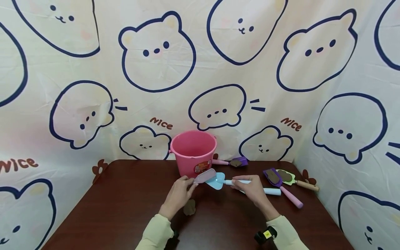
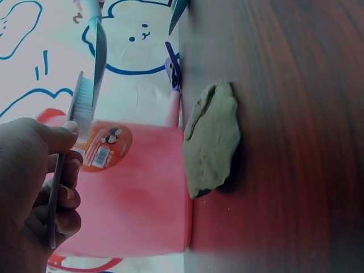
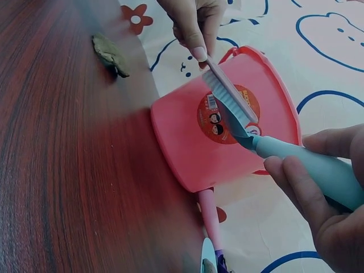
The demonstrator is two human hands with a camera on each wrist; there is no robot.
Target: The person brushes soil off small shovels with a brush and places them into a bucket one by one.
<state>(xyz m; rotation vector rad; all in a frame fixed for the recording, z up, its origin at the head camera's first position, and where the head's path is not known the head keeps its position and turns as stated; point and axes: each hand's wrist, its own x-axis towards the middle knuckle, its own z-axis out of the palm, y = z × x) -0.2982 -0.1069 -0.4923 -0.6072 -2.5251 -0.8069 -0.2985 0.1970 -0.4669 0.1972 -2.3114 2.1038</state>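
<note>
My left hand (image 1: 178, 195) grips a mauve brush (image 1: 204, 176) with white bristles (image 3: 219, 94). In my right hand (image 1: 251, 189) is the handle of a light blue toy shovel (image 1: 216, 181), its blade pointing left. The bristles lie against the shovel's blade in the right wrist view, in front of the pink bucket (image 1: 193, 152). A brownish-green, clay-like lump (image 2: 213, 139) rests on the table below my left hand, its surface creased and uneven.
Right of the bucket lies a purple shovel (image 1: 243, 160) bearing a brown lump. Farther right are another purple shovel with a pink handle (image 1: 291, 197), a green one with a wooden handle (image 1: 307, 185), and a light blue handle (image 1: 272, 191). A printed cloth (image 1: 156, 73) hangs behind the brown table (image 1: 125, 208).
</note>
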